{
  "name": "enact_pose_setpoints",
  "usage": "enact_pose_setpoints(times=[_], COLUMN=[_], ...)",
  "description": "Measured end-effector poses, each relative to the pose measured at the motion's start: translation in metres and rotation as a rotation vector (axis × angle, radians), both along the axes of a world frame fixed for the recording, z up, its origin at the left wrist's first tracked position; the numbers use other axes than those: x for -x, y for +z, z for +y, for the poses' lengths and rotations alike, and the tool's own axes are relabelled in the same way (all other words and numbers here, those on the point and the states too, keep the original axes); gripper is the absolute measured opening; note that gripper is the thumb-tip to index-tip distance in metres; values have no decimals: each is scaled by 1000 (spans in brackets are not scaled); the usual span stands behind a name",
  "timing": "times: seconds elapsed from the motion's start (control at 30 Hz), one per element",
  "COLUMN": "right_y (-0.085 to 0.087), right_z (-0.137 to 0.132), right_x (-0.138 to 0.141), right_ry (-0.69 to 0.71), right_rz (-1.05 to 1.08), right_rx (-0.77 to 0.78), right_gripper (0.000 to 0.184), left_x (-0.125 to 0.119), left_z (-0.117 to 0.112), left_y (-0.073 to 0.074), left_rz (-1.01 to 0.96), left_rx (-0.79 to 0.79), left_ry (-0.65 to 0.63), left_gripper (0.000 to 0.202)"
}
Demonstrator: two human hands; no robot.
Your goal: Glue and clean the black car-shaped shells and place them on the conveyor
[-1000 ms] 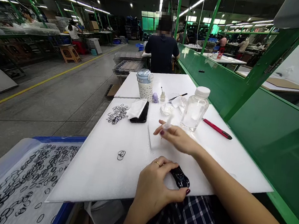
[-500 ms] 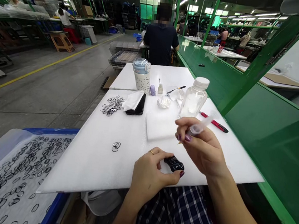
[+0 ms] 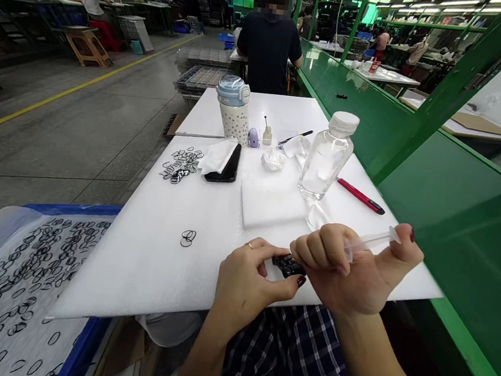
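L hand (image 3: 250, 287) pinching blk part (image 3: 289, 266), 6 o'clock on white board (image 3: 140, 278). R hand (image 3: 353, 272) clamped on clear syringe (image 3: 373, 243), knuckles just beside L hand. Bottle (image 3: 327, 154) at 12 o'clock from hands.

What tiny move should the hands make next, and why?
Probably the right hand should ease the clear syringe slightly closer to the small black part. The syringe already points that way, and the left hand seems to hold the part steady against the white board.
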State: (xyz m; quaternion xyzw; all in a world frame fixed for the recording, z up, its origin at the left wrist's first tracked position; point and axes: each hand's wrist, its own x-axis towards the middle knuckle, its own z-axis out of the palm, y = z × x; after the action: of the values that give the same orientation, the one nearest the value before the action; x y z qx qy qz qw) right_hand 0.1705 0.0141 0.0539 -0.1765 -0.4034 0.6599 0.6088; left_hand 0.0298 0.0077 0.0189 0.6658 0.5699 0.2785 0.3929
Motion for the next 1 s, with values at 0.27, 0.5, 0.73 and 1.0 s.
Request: enact_pose_setpoints(times=[0.27,0.5,0.73,1.0], right_y=[0,0,0,-2], right_z=[2,1,0,-2], right_x=[4,4,5,3], right_ry=[8,-29,-67,-113], right_rz=[0,-46,-52,-79], right_rx=[-4,-33,-30,-24], right_gripper=[65,67,68,69], left_x=[0,0,-1,-1], left_z=[0,1,0,0], left_y=[2,1,1,3], left_rz=[-15,-13,-21,-20], left_rx=[1,-9,-14,0], left_ry=[-4,-7,-7,1], left_gripper=[29,28,29,30])
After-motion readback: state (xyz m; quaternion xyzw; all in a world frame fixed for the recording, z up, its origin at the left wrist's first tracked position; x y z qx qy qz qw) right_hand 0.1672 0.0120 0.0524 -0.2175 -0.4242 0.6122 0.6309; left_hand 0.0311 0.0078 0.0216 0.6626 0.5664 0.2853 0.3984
